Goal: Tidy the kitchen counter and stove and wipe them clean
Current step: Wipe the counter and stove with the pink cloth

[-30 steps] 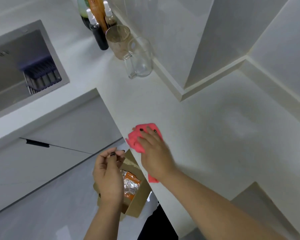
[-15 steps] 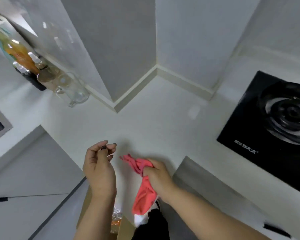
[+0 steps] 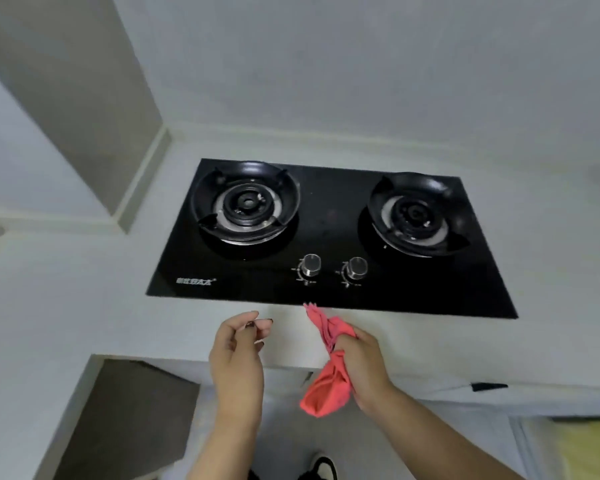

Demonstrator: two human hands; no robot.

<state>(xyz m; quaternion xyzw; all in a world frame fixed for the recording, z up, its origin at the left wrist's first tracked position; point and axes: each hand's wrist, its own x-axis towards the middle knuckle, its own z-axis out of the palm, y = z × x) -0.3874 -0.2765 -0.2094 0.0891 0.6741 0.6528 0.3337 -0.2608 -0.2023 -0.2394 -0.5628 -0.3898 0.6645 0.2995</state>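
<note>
While the pink cloth hung bunched in my right hand, I judged the step in hand to be the wipe of the stove, not yet begun. The cloth sat over the front edge of the table, its upper tip almost at the near rim of the black glass, its lower bulk drooping below the edge. My right hand gripped it round the middle, fingers curled. My left hand hovered just beside it over the same edge, holding nothing that I could make out; thumb and forefinger were drawn close together, though blur there left me unsure whether they pinched some crumb.

To do this well, I reckoned the cloth wanted opening out first, with the free hand spreading it into a flat pad, since a wad only smears glass. I would have started on the open strip of glass along the front, then worked round the two knobs with a fold of cloth instead of dragging across them, lest one turn. The left burner and the right burner carried raised pan supports, so wiping round each ring seemed wiser than across it. Strokes toward the front edge would have gathered debris for the cloth.
</note>
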